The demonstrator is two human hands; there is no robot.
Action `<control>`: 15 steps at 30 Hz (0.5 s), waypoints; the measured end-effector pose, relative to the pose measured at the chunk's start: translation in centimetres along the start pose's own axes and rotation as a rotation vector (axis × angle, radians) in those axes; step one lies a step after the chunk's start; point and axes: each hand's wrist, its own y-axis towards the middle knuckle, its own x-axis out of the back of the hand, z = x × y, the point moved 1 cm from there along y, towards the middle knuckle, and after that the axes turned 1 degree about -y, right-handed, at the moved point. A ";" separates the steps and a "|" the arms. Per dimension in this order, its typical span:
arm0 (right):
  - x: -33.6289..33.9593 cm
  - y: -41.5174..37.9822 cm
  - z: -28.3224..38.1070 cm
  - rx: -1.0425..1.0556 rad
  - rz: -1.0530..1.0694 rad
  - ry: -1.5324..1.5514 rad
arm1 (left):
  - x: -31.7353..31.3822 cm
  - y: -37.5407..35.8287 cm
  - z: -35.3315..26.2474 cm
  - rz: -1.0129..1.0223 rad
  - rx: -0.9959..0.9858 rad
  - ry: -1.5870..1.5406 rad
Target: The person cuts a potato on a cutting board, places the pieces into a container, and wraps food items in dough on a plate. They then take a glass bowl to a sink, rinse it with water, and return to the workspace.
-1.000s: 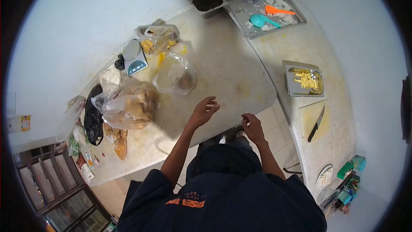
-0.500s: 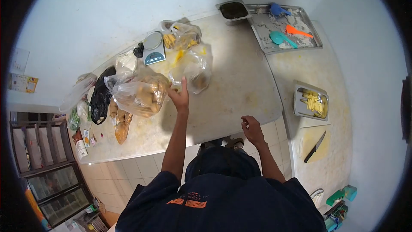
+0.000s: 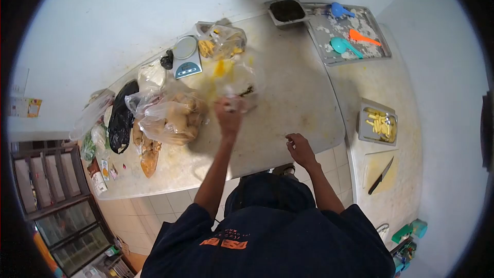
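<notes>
A dark blue T-shirt [image 3: 288, 242] with short sleeves is worn. Orange and white print [image 3: 224, 243] can be seen on it. A dark cap [image 3: 270, 195] is worn too.

- Looks from above and just behind the wearer's head, forward and steeply down.
- Takes in the dark shirt [image 3: 267, 247] close up at the bottom, the left hand [image 3: 229, 116] and right hand [image 3: 301, 150] farther out.
- Spans the bench [image 3: 288, 123] to the wall [image 3: 154, 10] beyond, very wide, curving toward dark edges.
</notes>
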 end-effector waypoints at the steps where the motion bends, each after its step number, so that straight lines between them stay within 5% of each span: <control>1: 0.2 0.2 0.2 0.003 -0.006 0.008 | 1.3 2.0 0.1 -0.162 -0.198 -0.096; 4: 0.2 -0.6 0.3 -0.039 -0.052 0.043 | 4.2 6.1 5.9 -0.153 0.290 -0.322; 12: 1.0 -6.2 -2.3 -0.183 -0.142 0.031 | 2.9 0.7 -2.7 -0.200 -0.132 0.393; 15: 2.1 -9.2 -3.7 -0.269 -0.143 0.062 | 1.6 -0.9 -9.4 -0.248 -0.259 0.333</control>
